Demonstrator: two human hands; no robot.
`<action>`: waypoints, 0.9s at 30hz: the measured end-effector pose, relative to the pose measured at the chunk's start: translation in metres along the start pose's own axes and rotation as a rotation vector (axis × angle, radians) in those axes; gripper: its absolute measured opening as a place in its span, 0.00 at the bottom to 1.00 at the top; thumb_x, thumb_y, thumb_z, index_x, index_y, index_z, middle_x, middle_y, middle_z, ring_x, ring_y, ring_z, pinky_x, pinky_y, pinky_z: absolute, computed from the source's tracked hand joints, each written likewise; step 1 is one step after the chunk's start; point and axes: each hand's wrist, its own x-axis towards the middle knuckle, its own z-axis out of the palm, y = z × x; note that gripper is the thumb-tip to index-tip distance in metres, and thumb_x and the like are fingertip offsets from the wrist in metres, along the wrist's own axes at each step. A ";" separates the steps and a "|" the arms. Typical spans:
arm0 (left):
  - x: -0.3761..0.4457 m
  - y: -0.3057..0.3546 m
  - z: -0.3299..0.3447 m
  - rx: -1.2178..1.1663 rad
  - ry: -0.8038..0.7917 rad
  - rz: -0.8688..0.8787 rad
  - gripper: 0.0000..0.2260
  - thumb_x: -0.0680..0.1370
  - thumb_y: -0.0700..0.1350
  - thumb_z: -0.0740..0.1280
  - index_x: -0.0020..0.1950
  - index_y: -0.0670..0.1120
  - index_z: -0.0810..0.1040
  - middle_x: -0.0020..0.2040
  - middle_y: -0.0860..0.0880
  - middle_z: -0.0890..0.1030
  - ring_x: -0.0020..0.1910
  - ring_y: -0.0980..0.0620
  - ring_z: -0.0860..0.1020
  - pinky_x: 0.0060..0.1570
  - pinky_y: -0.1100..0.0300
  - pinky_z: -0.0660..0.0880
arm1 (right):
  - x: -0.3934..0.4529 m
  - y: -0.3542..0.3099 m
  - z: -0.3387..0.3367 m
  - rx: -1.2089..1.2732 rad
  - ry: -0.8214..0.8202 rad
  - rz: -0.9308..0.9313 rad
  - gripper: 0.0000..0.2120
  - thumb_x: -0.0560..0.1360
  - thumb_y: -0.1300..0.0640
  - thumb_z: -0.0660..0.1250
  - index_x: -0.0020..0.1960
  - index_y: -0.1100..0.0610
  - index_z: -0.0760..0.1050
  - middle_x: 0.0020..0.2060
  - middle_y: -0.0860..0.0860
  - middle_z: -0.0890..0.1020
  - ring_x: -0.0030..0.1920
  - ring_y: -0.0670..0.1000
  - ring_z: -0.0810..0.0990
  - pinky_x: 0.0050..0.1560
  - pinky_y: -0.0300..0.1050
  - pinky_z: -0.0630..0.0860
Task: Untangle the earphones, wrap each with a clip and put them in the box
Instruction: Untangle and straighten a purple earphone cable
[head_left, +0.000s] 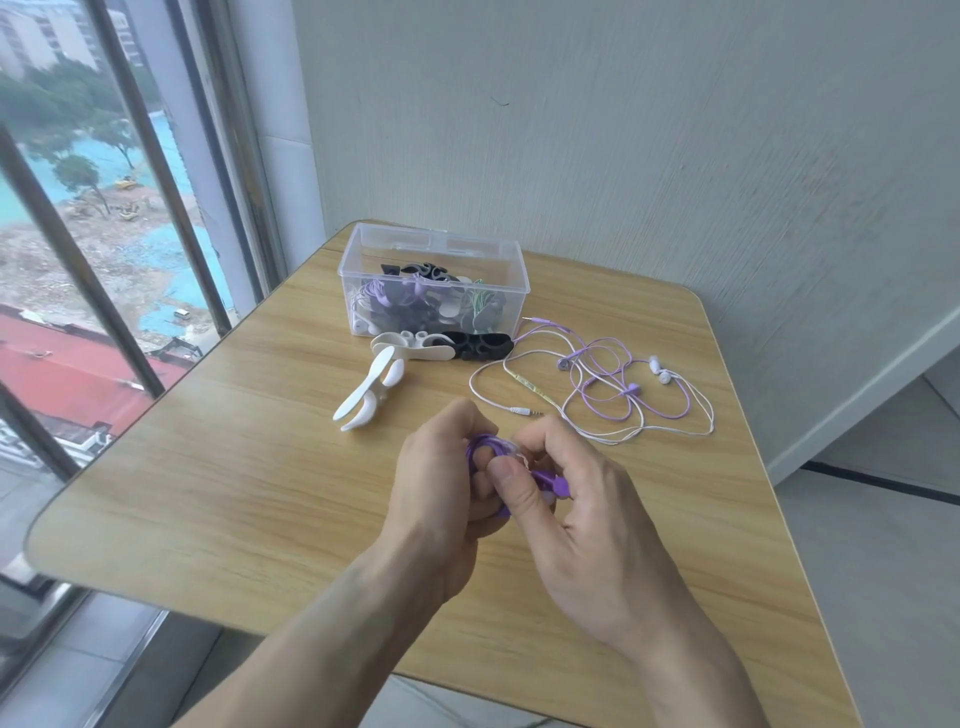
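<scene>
Over the table's middle, my left hand and my right hand together grip a purple clip with a coiled purple earphone cord wound on it; fingers hide most of it. A tangle of purple and white earphones lies on the table to the right. The clear plastic box stands open at the back, holding several wrapped earphones and clips. In front of it lie a white clip, another white clip and a black clip.
The wooden table has rounded corners and stands against a grey wall. A large window with dark frame bars runs along the left side. The floor shows at the right and below the front edge.
</scene>
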 end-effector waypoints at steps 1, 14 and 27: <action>0.000 -0.001 0.001 -0.013 0.003 -0.005 0.18 0.72 0.42 0.58 0.20 0.47 0.64 0.21 0.50 0.60 0.18 0.52 0.60 0.22 0.63 0.59 | 0.000 0.001 0.000 -0.018 -0.003 -0.002 0.06 0.82 0.53 0.64 0.48 0.54 0.75 0.40 0.44 0.83 0.43 0.48 0.81 0.42 0.37 0.74; 0.001 -0.004 0.001 -0.089 -0.087 -0.049 0.14 0.73 0.40 0.60 0.27 0.45 0.68 0.25 0.49 0.63 0.22 0.52 0.59 0.22 0.63 0.57 | -0.001 0.004 0.000 0.011 0.028 0.036 0.07 0.82 0.53 0.61 0.50 0.55 0.74 0.40 0.44 0.83 0.44 0.49 0.84 0.43 0.39 0.77; 0.005 0.009 -0.011 0.245 -0.101 -0.082 0.07 0.64 0.39 0.56 0.27 0.45 0.63 0.22 0.47 0.66 0.22 0.51 0.56 0.29 0.58 0.50 | -0.007 0.009 0.013 -0.079 -0.089 0.190 0.05 0.82 0.58 0.58 0.53 0.48 0.70 0.42 0.43 0.83 0.43 0.43 0.80 0.42 0.34 0.71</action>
